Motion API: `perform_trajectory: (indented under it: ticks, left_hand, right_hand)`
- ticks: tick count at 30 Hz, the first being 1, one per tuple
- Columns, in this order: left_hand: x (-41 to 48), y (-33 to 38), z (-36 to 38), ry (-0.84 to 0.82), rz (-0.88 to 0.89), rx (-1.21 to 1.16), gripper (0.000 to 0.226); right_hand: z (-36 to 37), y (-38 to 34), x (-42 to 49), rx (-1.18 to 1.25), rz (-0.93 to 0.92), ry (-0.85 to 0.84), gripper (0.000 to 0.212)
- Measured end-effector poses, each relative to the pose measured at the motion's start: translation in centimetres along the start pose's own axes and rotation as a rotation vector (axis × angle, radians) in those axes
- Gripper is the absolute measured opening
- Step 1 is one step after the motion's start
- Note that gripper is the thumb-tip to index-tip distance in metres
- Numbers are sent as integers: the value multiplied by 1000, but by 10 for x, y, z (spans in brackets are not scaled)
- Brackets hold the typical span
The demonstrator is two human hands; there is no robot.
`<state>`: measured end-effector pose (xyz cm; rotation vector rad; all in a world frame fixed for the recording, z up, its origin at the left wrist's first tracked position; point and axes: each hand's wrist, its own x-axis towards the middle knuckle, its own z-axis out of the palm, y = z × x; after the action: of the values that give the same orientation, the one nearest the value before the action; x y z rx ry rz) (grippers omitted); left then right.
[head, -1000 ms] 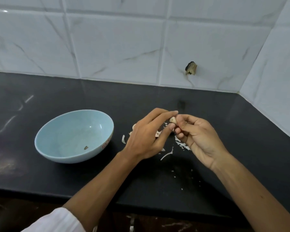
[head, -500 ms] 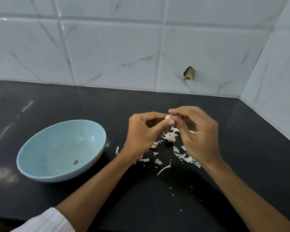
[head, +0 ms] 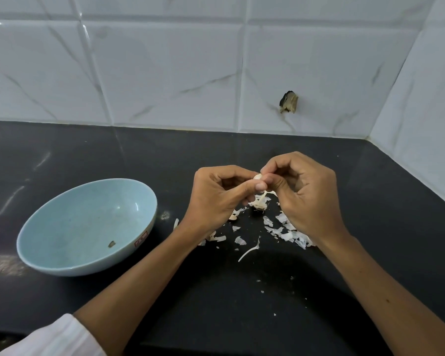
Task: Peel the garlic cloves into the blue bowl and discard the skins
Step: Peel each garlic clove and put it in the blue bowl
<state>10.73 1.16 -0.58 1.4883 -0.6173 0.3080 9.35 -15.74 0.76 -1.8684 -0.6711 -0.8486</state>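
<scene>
The left hand [head: 216, 199] and right hand [head: 306, 199] meet above the bench [head: 242, 317], the fingers [head: 270, 167] of both curled in and pinching one clove [head: 257, 177] between their tips, with a strip of skin [head: 263, 195] hanging just below the pinch. Loose skins [head: 285, 232] lie scattered on the bench beneath the fingers, thickest under the right hand. The bowl [head: 62, 268] stands upright well left of the fingers, holding a small brown fleck [head: 111, 244].
</scene>
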Motion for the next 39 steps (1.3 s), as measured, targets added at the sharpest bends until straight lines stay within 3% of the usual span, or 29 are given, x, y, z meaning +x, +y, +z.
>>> perform_trajectory:
  ticks: [10,19,30,39]
  left_hand:
    - [-4,0,12,80,-20,-110,12]
    - [-4,2,14,126,-101,-175,19]
    - [-6,3,20,31,-251,-413,27]
    - [0,6,12,111,-255,-442,28]
  right_hand:
    - [9,1,-5,-92,-64,96,12]
    - [11,2,0,-172,-105,55,13]
    - [11,7,2,-267,-136,97,22]
    - [11,7,-1,-284,-146,-50,27]
